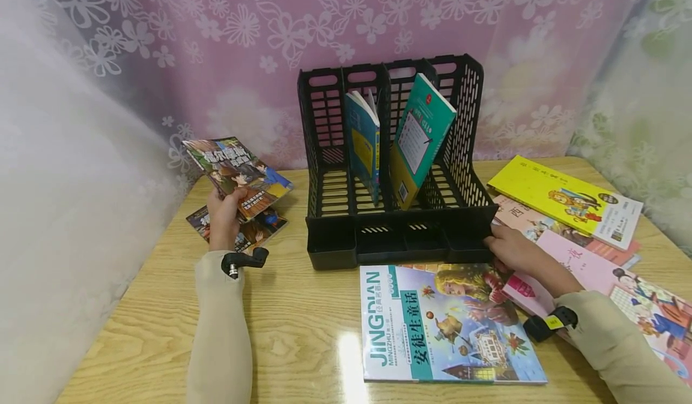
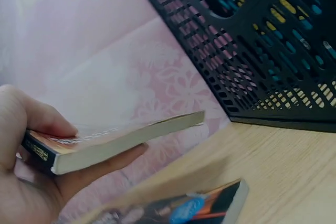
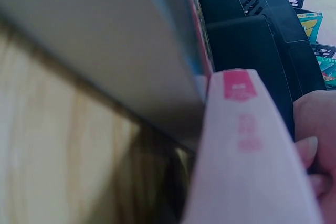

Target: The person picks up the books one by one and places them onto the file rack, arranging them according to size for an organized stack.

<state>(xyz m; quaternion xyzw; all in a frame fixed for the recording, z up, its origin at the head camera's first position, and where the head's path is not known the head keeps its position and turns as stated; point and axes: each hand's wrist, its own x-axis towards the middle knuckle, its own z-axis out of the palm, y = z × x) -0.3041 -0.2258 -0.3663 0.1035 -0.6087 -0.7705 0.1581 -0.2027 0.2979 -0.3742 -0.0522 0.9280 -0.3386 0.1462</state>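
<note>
My left hand (image 1: pixel 224 218) holds a paperback book (image 1: pixel 245 176) with a dark, illustrated cover, its thumb on top and fingers underneath. The left wrist view shows that book tilted, raised over a similar book (image 2: pixel 184 211) on the table. A black file rack (image 1: pixel 400 236) with several slots stands in the middle. My right hand (image 1: pixel 516 254) grips the rack's front right corner, fingers curled at its edge. Inside the rack lean a blue-and-yellow book (image 1: pixel 363 146) and a teal book (image 1: pixel 424 137). Beside the right hand, a pink book's spine (image 3: pixel 247 140) shows in the right wrist view.
A large fairy-tale book (image 1: pixel 451 326) lies flat in front of the rack. To the right are a yellow book (image 1: pixel 562 194), a pale orange book (image 1: pixel 519 215) and a pink illustrated book (image 1: pixel 600 272), overlapping. A floral curtain (image 1: pixel 243 92) hangs behind the wooden table (image 1: pixel 292 332).
</note>
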